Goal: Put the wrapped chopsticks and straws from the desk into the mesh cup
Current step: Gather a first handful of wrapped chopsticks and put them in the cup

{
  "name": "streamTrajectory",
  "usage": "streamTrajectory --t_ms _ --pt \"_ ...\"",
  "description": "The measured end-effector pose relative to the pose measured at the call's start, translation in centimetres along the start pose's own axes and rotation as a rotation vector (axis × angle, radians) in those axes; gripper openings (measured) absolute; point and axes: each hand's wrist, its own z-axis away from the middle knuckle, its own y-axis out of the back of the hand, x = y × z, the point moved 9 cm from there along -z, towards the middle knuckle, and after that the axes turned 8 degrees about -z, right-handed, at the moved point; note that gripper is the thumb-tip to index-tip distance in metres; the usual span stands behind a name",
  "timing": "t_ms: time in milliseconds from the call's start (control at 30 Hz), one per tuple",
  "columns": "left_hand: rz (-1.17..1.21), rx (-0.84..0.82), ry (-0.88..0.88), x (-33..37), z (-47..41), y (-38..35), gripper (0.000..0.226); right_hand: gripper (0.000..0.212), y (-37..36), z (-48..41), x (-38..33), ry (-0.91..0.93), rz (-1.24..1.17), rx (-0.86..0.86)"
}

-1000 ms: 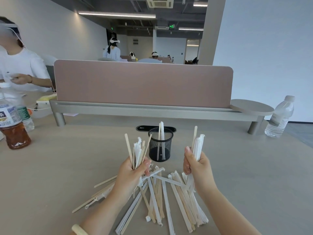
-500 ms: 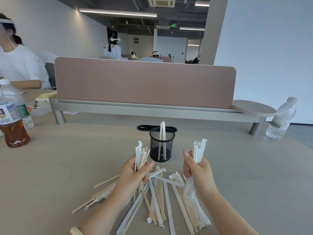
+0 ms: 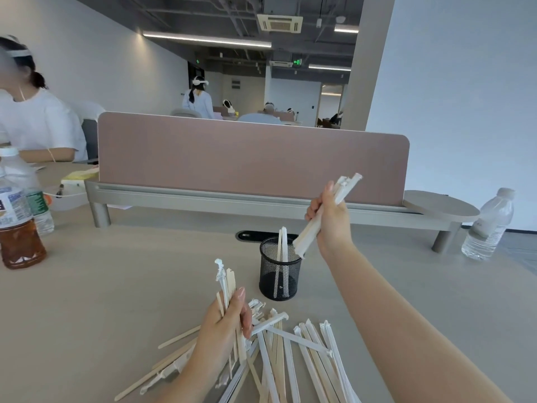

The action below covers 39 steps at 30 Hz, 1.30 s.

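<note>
Over the cup (image 3: 279,269), right hand (image 3: 329,221) has risen from beside the pile (image 3: 290,356), clenched on a slanted bundle (image 3: 325,216) whose lower end meets the rim. Left hand (image 3: 225,324) stays low, gripping a second bundle (image 3: 226,282) upright, just left of the cup. Two wrapped sticks (image 3: 281,257) stand inside.

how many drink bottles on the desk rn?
3. Brown tea bottle at the left edge, a clear green-labelled bottle right behind it and partly hidden, and a clear plastic water bottle at far right. More could sit out of frame.
</note>
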Motion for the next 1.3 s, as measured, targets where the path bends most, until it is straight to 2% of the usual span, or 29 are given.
streamTrajectory --t_ms 200,333,500,667,767,800,900,967,1067,1200,1300 --pt "-0.004 -0.002 -0.010 -0.3 -0.4 0.2 0.059 0.041 1.0 -0.9 4.2 -0.073 0.250 0.097" --pt "-0.037 0.024 -0.002 -0.2 -0.3 0.5 0.059 0.033 2.2 -0.1 6.0 -0.150 0.388 0.049" --pt "-0.049 0.022 0.029 -0.2 -0.1 0.5 0.060 0.024 3.0 1.9 7.3 -0.201 0.419 -0.043" --pt "-0.061 0.021 0.044 0.1 0.1 0.5 0.058 0.042 2.9 2.8 8.5 -0.261 0.553 -0.137" --pt "-0.053 0.022 0.068 0.2 0.2 0.5 0.058 0.061 2.2 2.8 8.4 -0.263 0.535 -0.241" --pt "-0.056 0.020 0.070 0.3 0.3 0.5 0.058 0.060 2.0 2.9 8.4 -0.271 0.526 -0.284" --pt "-0.053 0.029 0.081 0.5 0.4 0.6 0.058 0.039 2.3 3.9 9.1 -0.316 0.545 -0.400" --pt "-0.026 0.041 0.085 0.6 0.4 0.7 0.057 0.055 3.1 4.3 10.2 -0.308 0.565 -0.469" --pt "-0.016 0.050 0.097 0.5 0.2 0.9 0.056 0.074 4.1 4.2 11.5 -0.261 0.602 -0.459" --pt "0.019 0.069 0.146 -0.3 -0.1 1.3 0.056 0.070 4.8 4.3 11.8 -0.215 0.626 -0.390" --pt "0.192 0.113 0.212 0.1 -0.7 2.1 0.036 0.068 5.2 4.9 12.1 -0.215 0.635 -0.389"
